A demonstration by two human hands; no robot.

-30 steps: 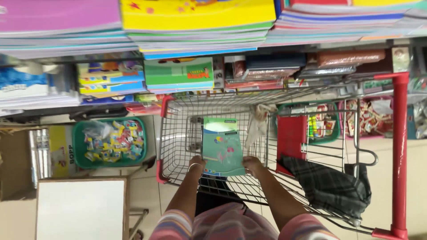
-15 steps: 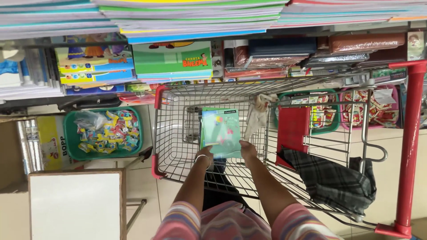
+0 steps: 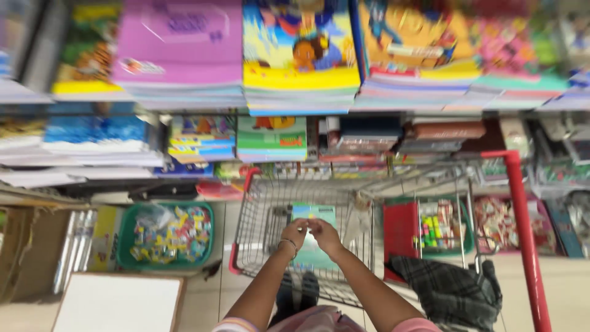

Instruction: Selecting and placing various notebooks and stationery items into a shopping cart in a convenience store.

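Note:
Both my hands meet over a wire shopping cart [image 3: 258,203] with red trim. My left hand [image 3: 294,233], with a bracelet on the wrist, and my right hand [image 3: 324,235] hold a thin green and teal booklet [image 3: 313,214] by its near edge, above the cart's basket. The booklet's lower part is hidden behind my hands. My forearms reach forward from the bottom of the view.
Shelves ahead carry stacks of colourful notebooks [image 3: 301,55]. A green basket of small items [image 3: 166,237] stands on the floor to the left, beside a white board [image 3: 117,304]. A dark plaid cloth [image 3: 452,289] hangs on the cart's red handle [image 3: 522,246].
My view has tilted up towards the shelves. My hands have come closer together on the booklet, which stays over the cart.

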